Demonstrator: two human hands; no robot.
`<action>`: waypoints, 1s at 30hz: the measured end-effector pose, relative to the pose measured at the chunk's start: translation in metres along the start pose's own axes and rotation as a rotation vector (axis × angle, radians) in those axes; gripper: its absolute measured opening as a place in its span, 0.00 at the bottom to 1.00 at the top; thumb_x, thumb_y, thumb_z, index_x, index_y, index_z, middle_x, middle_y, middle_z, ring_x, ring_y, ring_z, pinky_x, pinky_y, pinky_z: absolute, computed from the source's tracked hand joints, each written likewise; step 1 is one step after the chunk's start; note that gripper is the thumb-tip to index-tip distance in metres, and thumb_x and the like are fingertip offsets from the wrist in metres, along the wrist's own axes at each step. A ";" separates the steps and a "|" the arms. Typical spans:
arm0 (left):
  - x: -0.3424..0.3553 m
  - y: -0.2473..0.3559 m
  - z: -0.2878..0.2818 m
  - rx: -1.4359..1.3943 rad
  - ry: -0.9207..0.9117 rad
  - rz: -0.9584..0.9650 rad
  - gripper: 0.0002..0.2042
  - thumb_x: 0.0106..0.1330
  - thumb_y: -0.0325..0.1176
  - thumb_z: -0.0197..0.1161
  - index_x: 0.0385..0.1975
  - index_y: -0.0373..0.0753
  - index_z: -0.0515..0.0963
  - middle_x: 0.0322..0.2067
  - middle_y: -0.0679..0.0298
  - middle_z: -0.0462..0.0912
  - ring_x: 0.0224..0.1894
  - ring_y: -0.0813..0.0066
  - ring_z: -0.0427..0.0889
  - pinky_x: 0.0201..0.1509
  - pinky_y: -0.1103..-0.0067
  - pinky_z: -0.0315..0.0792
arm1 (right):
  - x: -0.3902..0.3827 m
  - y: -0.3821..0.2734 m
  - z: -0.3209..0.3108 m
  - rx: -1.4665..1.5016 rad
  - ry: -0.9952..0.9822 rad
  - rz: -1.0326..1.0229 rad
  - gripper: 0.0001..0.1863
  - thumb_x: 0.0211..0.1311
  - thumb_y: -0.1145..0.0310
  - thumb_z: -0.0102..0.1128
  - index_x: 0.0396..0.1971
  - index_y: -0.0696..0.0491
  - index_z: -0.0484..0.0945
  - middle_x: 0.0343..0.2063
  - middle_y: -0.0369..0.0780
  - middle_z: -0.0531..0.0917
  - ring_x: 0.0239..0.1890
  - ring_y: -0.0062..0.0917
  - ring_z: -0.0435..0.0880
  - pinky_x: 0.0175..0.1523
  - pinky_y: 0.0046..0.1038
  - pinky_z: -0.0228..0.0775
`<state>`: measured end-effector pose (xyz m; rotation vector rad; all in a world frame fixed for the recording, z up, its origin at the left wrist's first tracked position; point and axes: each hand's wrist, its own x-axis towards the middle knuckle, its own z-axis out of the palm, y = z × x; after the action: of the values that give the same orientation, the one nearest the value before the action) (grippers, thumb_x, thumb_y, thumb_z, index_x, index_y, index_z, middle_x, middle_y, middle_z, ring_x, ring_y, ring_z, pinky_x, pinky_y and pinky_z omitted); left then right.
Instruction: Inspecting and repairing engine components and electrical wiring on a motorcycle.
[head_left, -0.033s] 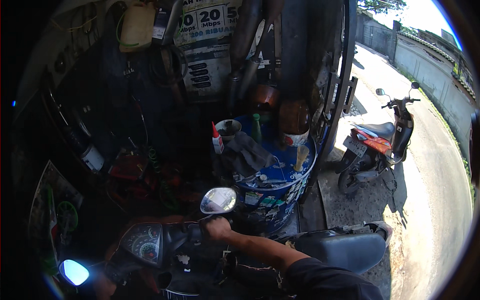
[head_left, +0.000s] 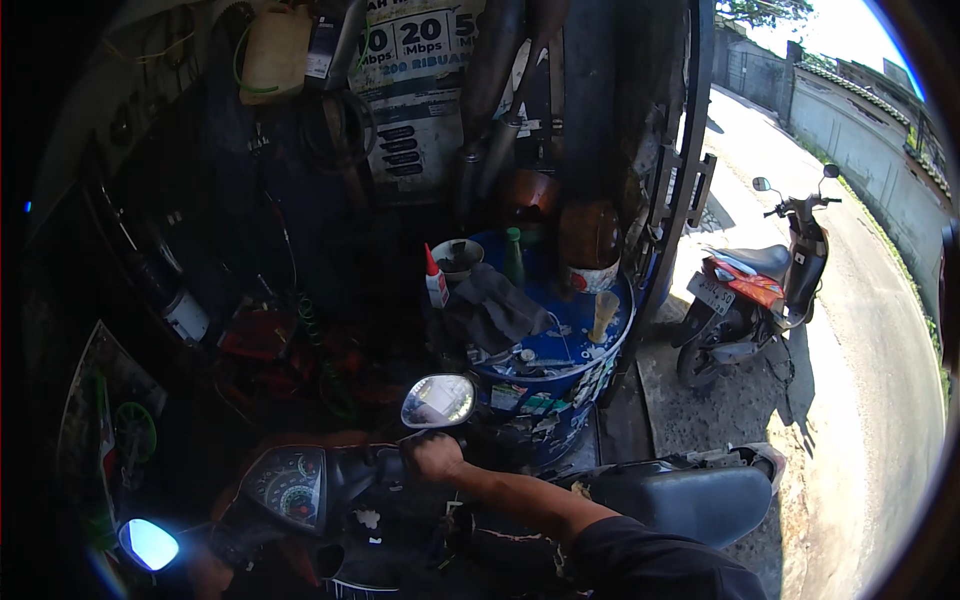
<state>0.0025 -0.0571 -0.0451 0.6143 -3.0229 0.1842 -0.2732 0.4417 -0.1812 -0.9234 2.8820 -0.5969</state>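
My right hand (head_left: 436, 454) is closed on the scooter's right handlebar grip (head_left: 408, 452), just below a round-cornered mirror (head_left: 437, 399), with my arm reaching from the lower right. A dim skin-toned shape by the left handlebar looks like my left hand (head_left: 208, 568); its fingers are too dark to make out. Between them is the scooter's dashboard (head_left: 283, 488) with dials, and the long black seat (head_left: 690, 498) stretches to the right. The left mirror (head_left: 148, 543) catches bright light at the lower left.
Behind the scooter stands a blue drum (head_left: 535, 420) carrying a dark rag (head_left: 495, 305), bottles and small tools. Hoses, jugs (head_left: 273, 55) and pipes hang on the dark wall. On the right, a parked red-and-black scooter (head_left: 750, 285) stands beside a sunlit lane (head_left: 870, 320) and a wall.
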 end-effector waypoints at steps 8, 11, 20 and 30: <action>-0.015 0.055 -0.057 -0.129 -0.017 -0.040 0.26 0.48 0.38 0.68 0.49 0.37 0.77 0.49 0.43 0.79 0.54 0.43 0.76 0.58 0.61 0.72 | -0.002 -0.006 0.022 0.031 0.432 -0.110 0.09 0.56 0.62 0.56 0.34 0.48 0.80 0.30 0.42 0.85 0.35 0.34 0.86 0.44 0.37 0.75; -0.014 0.054 -0.054 -0.126 -0.003 -0.030 0.25 0.48 0.37 0.68 0.49 0.38 0.78 0.49 0.45 0.80 0.54 0.44 0.77 0.58 0.61 0.73 | 0.000 -0.002 0.024 -0.002 0.449 -0.106 0.08 0.56 0.63 0.55 0.32 0.48 0.80 0.30 0.42 0.85 0.35 0.34 0.85 0.43 0.36 0.74; -0.009 0.032 -0.041 -0.087 -0.034 -0.014 0.26 0.48 0.41 0.69 0.49 0.39 0.78 0.48 0.44 0.80 0.54 0.43 0.77 0.58 0.61 0.72 | 0.040 0.016 -0.017 0.351 -0.424 -0.169 0.17 0.42 0.59 0.63 0.32 0.54 0.84 0.28 0.46 0.86 0.31 0.37 0.86 0.36 0.38 0.76; 0.012 -0.013 0.023 -0.008 0.075 0.122 0.30 0.48 0.39 0.66 0.55 0.40 0.75 0.50 0.44 0.78 0.54 0.43 0.76 0.60 0.60 0.71 | 0.039 0.023 -0.029 0.346 -0.611 -0.047 0.24 0.38 0.60 0.66 0.38 0.55 0.83 0.34 0.47 0.86 0.39 0.37 0.86 0.44 0.38 0.76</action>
<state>-0.0047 -0.0763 -0.0656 0.4132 -2.9880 0.1947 -0.3229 0.4467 -0.1602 -0.9200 2.1433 -0.6497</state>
